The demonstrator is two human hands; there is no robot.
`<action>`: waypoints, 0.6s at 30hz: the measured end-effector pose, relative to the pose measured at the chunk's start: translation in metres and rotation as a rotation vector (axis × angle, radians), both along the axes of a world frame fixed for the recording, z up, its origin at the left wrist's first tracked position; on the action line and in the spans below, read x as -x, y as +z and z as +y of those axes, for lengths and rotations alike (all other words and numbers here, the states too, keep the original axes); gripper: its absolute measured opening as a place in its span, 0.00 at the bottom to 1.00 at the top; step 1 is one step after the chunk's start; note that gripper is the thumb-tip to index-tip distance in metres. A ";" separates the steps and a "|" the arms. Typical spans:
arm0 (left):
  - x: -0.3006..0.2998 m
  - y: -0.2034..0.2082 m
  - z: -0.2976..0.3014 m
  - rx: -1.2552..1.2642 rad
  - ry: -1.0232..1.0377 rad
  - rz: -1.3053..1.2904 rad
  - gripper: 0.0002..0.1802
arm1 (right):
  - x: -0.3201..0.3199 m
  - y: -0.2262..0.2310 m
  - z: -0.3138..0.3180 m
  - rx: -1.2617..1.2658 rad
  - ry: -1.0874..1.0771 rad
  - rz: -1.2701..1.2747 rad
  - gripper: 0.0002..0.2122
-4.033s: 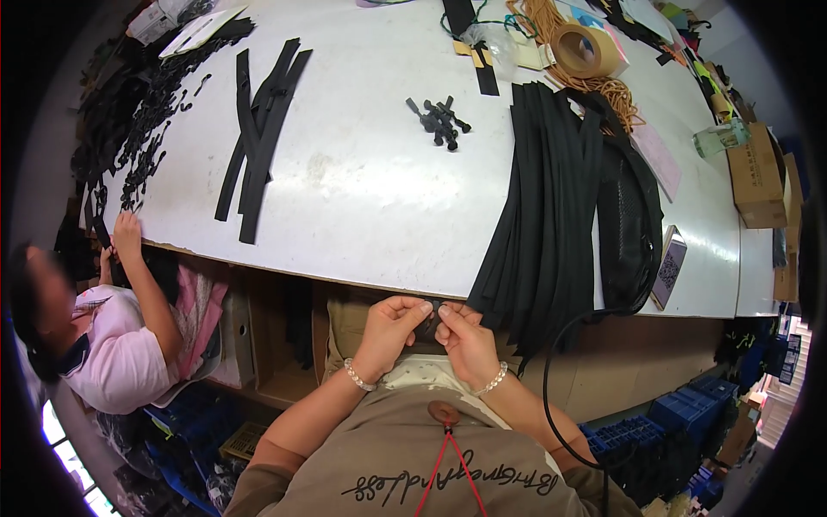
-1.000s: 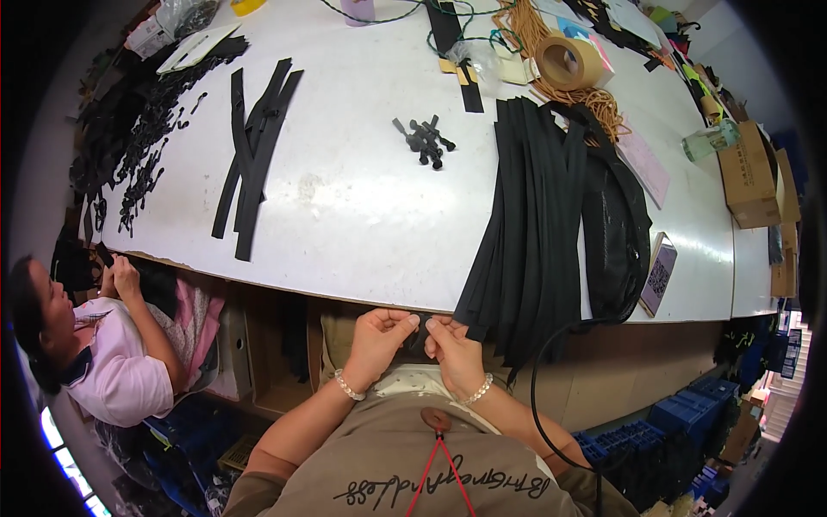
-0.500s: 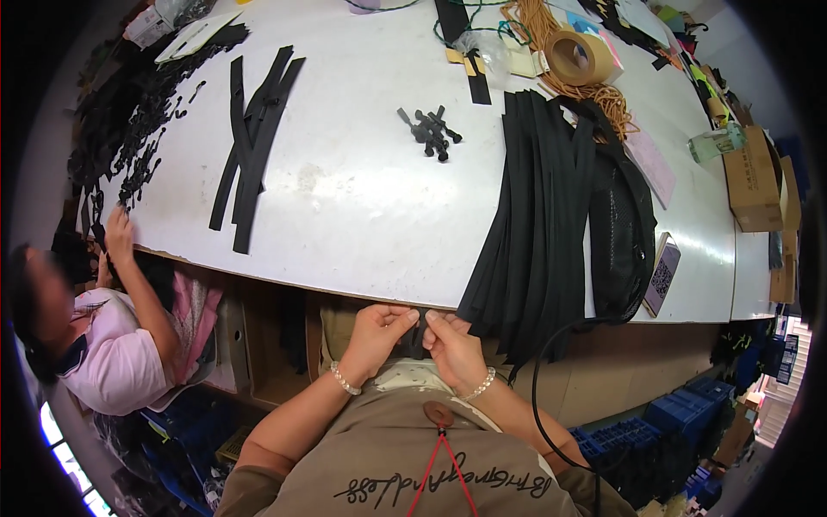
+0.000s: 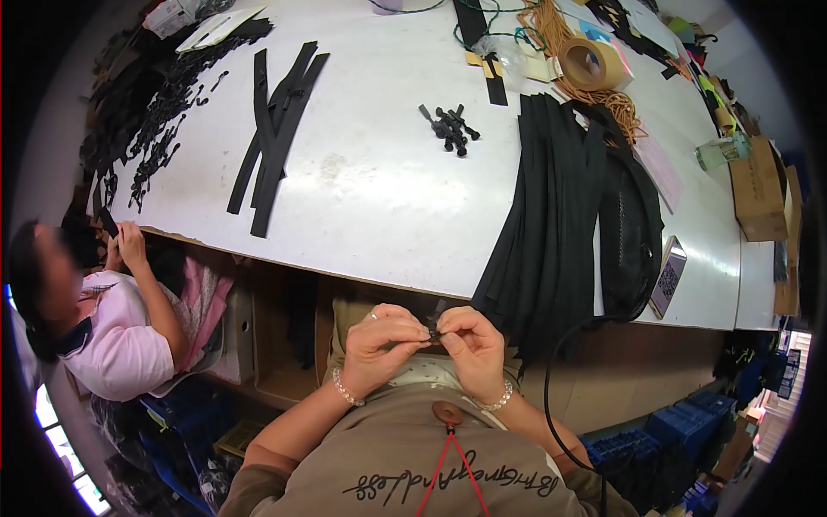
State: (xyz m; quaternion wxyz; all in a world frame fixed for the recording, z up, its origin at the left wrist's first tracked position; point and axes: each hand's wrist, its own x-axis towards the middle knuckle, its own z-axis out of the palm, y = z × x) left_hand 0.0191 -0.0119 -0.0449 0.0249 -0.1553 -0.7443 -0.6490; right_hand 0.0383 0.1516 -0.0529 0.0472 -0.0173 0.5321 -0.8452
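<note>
My left hand (image 4: 385, 346) and my right hand (image 4: 473, 346) meet just off the table's front edge, in front of my body. The fingertips of both pinch a small black piece (image 4: 435, 329), mostly covered by fingers, with a dark end standing up between the hands. Its exact kind does not show. Right of my hands, a thick bundle of long flat black strips (image 4: 547, 198) hangs over the table edge. Farther back on the white table (image 4: 370, 215) lies a small heap of black cord-end-like pulls (image 4: 451, 129).
Several black strips (image 4: 277, 146) lie crossed at left, near a spread of small black pieces (image 4: 159, 138). A co-worker (image 4: 125, 336) sits at far left. At right are a black mesh bag (image 4: 627, 233), a phone (image 4: 668, 277), a tape roll (image 4: 593, 65) and a black cable (image 4: 549, 388).
My fingers have curled in tighter, and the small dark piece now shows between them. The whole view has shifted slightly. At left, the co-worker's hands have a dark piece raised between them.
</note>
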 end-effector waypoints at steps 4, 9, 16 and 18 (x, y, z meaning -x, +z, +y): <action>0.002 0.002 0.001 -0.007 -0.011 0.059 0.10 | -0.003 0.004 0.001 -0.043 -0.018 0.051 0.05; 0.000 0.003 0.000 -0.001 -0.027 0.053 0.09 | -0.005 0.006 0.001 -0.072 -0.028 0.069 0.06; -0.009 -0.024 0.005 -0.199 -0.019 -0.775 0.05 | -0.009 -0.015 0.006 -0.004 0.068 -0.458 0.03; -0.005 -0.035 0.004 -0.221 -0.046 -0.800 0.05 | -0.007 -0.021 0.005 0.083 0.045 -0.538 0.03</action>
